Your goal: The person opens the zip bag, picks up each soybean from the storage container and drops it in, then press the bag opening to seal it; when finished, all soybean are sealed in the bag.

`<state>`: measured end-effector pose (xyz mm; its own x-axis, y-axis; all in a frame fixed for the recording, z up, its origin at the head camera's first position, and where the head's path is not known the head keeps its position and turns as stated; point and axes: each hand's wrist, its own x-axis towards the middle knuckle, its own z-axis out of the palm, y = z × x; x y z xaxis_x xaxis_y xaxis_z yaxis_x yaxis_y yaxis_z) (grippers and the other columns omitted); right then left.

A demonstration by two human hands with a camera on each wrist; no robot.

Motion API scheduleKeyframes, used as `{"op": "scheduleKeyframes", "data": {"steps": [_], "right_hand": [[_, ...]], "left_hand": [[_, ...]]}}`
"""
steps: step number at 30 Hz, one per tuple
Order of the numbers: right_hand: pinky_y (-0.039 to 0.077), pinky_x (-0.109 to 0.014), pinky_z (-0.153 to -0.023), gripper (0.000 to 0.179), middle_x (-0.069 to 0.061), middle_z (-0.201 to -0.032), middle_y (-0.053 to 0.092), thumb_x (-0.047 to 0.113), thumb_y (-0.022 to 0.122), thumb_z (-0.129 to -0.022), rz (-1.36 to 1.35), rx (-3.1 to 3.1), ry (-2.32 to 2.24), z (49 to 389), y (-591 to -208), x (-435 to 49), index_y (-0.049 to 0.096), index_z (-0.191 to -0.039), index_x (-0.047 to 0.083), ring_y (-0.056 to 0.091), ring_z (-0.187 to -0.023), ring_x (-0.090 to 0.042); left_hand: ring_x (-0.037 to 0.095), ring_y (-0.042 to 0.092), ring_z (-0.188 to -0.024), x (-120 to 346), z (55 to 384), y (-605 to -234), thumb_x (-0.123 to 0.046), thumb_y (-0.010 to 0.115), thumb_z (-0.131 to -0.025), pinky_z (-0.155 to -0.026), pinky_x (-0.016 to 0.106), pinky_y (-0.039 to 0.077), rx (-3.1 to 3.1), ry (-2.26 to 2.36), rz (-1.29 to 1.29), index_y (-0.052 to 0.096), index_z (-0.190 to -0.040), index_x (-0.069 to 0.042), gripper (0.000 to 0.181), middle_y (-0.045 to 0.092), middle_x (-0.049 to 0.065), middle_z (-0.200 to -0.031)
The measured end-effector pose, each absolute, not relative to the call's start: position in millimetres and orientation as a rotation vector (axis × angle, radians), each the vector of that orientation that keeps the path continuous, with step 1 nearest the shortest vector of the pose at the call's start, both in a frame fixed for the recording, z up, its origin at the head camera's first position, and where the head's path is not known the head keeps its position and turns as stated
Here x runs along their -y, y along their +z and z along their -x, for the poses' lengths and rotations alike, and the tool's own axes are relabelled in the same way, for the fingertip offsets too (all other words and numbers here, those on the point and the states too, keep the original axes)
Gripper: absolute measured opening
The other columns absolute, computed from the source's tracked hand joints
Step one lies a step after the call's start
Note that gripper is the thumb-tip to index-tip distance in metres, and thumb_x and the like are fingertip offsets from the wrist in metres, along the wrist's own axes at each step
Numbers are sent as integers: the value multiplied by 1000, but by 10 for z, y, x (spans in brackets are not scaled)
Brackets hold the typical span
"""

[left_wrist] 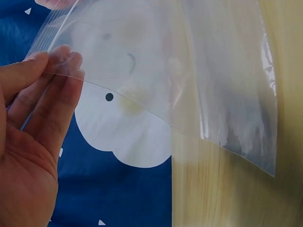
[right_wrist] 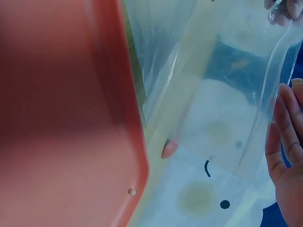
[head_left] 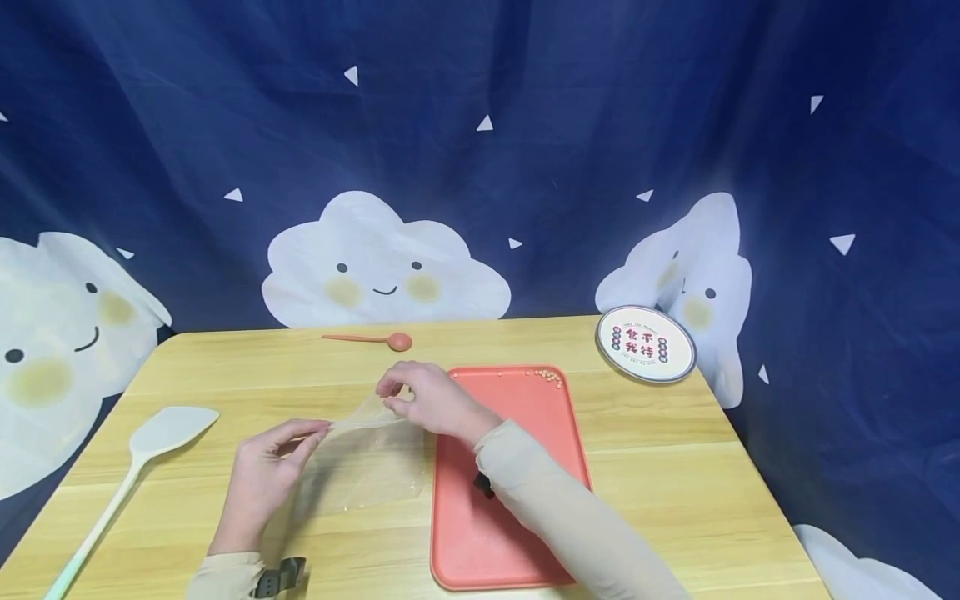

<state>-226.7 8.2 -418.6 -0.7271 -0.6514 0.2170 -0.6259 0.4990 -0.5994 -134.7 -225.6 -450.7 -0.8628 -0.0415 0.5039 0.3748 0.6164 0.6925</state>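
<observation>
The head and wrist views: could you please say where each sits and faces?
Head: on the head, facing forward and down over the wooden table; left hand, right hand, beige sleeves show.
Left wrist: worn there, facing the clear plastic bag; both hands show.
Right wrist: worn there, facing bag and coral rectangular tray; both hands show.
Wrist views share the bag.
</observation>
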Motion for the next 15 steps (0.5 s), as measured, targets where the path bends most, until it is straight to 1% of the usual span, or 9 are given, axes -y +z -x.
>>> {"op": "scheduleKeyframes", "data": {"steps": [4, 7, 11, 15], "right_hand": [[48, -18, -87, 14, 11, -98, 65, 13, 71, -91, 1139, -2666, -1168, 2237, -4152, -189, 71, -105, 13, 58, -94, -4], [49, -22, -87, 13, 11, -98, 64, 13, 71, -92, 1135, -2645, -1238, 2212, -4111, -315, 71, -104, 14, 58, -95, -5], [50, -26, -87, 12, 9, -98, 64, 12, 70, -92, 1105, -2642, -1281, 2170, -4047, -536, 70, -104, 14, 60, -96, -11], [52, -36, -85, 12, 8, -98, 64, 13, 69, -92, 998, -2630, -1291, 2118, -4009, -812, 69, -104, 15, 60, -95, -16]], "left_hand": [[1, 67, -71, 2255, 1354, -4513, 11, 77, -78, -65, 11, 54, 2356, -1173, 250, 77, -89, -7, 22, 74, 7, -88], [0, 67, -74, 2262, 1362, -4518, 14, 75, -79, -68, 11, 54, 2325, -1190, 269, 77, -90, -5, 22, 74, 9, -89], [-5, 64, -81, 2277, 1368, -4515, 16, 73, -79, -71, 9, 53, 2281, -1190, 273, 77, -92, -3, 24, 74, 10, -90], [-11, 62, -79, 2281, 1368, -4512, 14, 74, -79, -71, 6, 51, 2273, -1160, 225, 77, -91, -1, 19, 74, 11, -87]]}}
